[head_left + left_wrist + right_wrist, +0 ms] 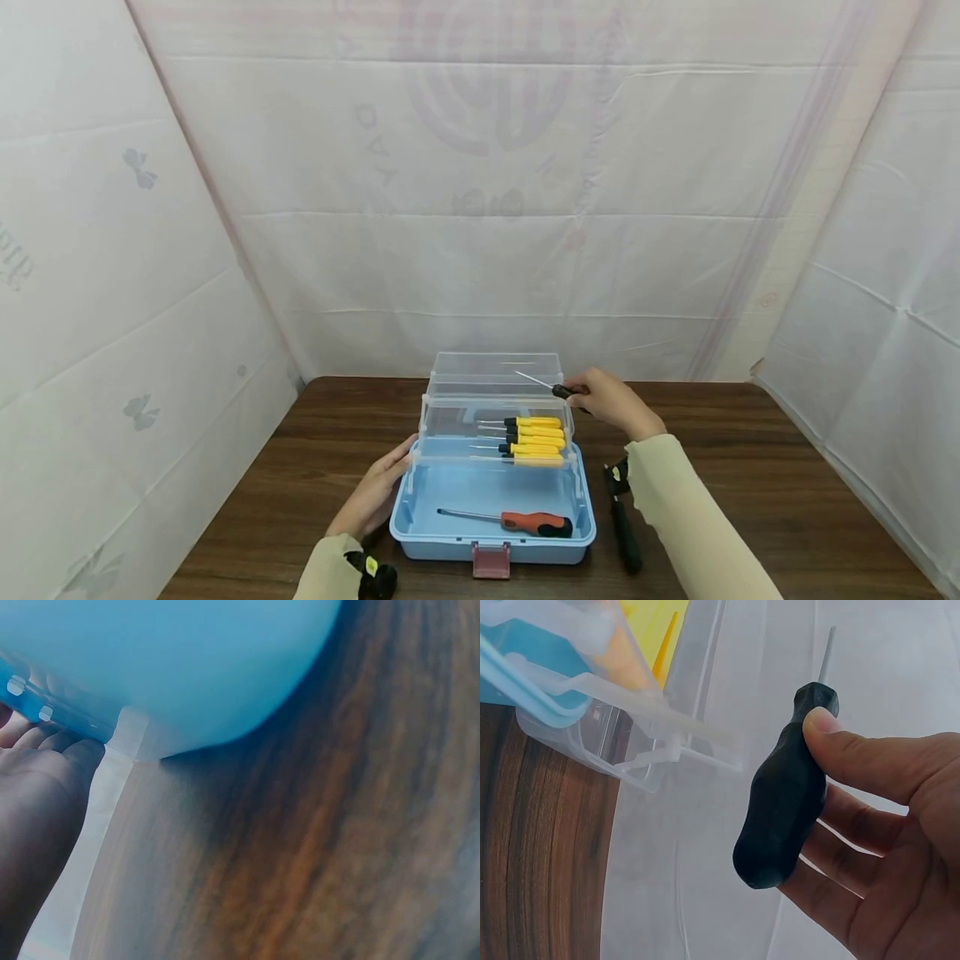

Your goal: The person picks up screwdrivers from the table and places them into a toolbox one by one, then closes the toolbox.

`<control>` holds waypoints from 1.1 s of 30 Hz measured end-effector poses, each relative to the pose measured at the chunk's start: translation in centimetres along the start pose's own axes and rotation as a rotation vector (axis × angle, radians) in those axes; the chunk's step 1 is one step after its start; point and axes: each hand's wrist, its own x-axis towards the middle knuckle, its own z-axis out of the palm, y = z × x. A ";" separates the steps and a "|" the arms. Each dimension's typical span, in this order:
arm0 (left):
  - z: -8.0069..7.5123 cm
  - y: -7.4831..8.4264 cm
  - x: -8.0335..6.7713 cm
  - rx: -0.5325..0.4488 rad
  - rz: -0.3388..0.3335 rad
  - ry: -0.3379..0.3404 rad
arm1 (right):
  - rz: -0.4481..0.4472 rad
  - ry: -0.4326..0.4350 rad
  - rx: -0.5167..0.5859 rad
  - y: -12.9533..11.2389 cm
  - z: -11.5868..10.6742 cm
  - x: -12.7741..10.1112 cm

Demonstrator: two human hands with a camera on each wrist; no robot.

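On the dark wooden table we steady the blue toolbox at its left edge with flat left hand, while right hand grasps a black-handled screwdriver above the box's clear upper tray.

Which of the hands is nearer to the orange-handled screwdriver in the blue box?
Left. The left hand rests on the box's left edge beside the orange-handled screwdriver; the right hand is farther back above the clear tray.
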 end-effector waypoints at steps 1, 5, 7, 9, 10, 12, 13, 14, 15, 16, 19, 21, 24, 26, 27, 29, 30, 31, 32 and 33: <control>0.0 0.0 0.0 -0.001 -0.001 -0.001 | 0.001 0.000 0.000 -0.1 0.1 0.1; -0.1 -0.1 0.0 -0.006 -0.003 -0.005 | -0.011 0.005 -0.023 -0.4 0.3 0.5; -0.1 -0.1 0.0 -0.010 -0.005 -0.003 | -0.030 0.016 -0.052 -0.6 0.5 0.8; -0.1 0.0 0.0 -0.013 -0.008 0.005 | -0.042 0.015 -0.068 -0.9 0.6 1.1; -0.1 0.0 0.1 -0.014 -0.009 0.009 | -0.044 0.020 -0.077 -1.0 0.6 1.3; -0.2 0.0 0.1 -0.013 -0.011 0.014 | -0.051 0.024 -0.093 -1.3 0.7 1.6; -0.2 0.0 0.1 -0.012 -0.012 0.016 | -0.054 0.023 -0.095 -1.5 0.8 1.7; -0.2 0.1 0.1 -0.010 -0.013 0.017 | -0.054 0.024 -0.099 -1.7 0.9 1.8; -0.2 0.1 0.1 -0.009 -0.014 0.017 | -0.056 0.027 -0.104 -1.9 1.0 1.9; -0.2 0.1 0.1 -0.007 -0.014 0.016 | -0.056 0.028 -0.104 -2.1 1.1 2.0; -0.3 0.1 0.2 -0.002 -0.018 0.015 | -0.057 0.029 -0.094 -2.5 1.3 2.3; -0.3 0.1 0.2 0.002 -0.018 0.016 | -0.062 0.028 -0.088 -2.7 1.4 2.6; -0.4 0.0 0.2 0.009 -0.014 0.015 | -0.071 0.019 -0.086 -3.0 1.7 3.0; -0.4 0.1 0.1 0.010 -0.012 0.015 | -0.076 0.011 -0.090 -3.1 1.8 3.4; -0.4 0.1 0.2 0.008 -0.012 0.016 | -0.074 0.009 -0.090 -3.2 1.9 3.5; -0.4 0.1 0.2 0.005 -0.011 0.015 | -0.068 0.007 -0.085 -3.3 2.0 3.8; -0.4 0.1 0.2 0.004 -0.012 0.015 | -0.065 0.007 -0.080 -3.3 2.1 3.9; -0.4 0.1 0.2 0.002 -0.013 0.014 | -0.061 0.008 -0.075 -3.3 2.1 4.0; -0.4 0.1 0.2 0.003 -0.014 0.013 | -0.058 0.011 -0.073 -3.3 2.2 4.1; -0.4 0.1 0.2 0.001 -0.015 0.014 | -0.060 0.013 -0.071 -3.3 2.2 4.3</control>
